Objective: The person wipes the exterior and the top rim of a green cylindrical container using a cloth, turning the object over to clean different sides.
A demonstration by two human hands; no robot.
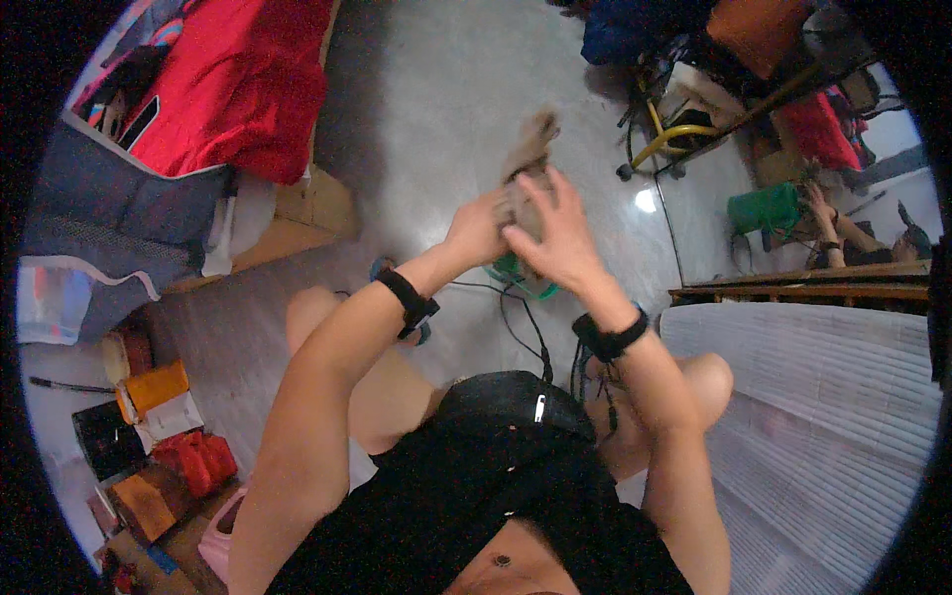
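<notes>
A blurred grey-brown item (532,152), cloth-like, runs between my hands and sticks out above them over the grey floor. My left hand (480,223) is curled around its lower part. On the right, my right hand (554,227) lies against it with thumb and fingers spread; whether it grips is unclear. Below the hands a green object (547,288) with a rounded rim shows in part, the rest hidden behind them. A dark cable (532,338) runs from near it towards my lap. Both wrists wear black bands.
At the upper left, red fabric (253,82) and a phone (140,123) lie on a bed. A yellow-framed wheeled chair (673,137) stands upper right, above a mirror (714,178). White ribbed sheeting (803,372) lies at right; boxes and a red bag (195,461) at lower left.
</notes>
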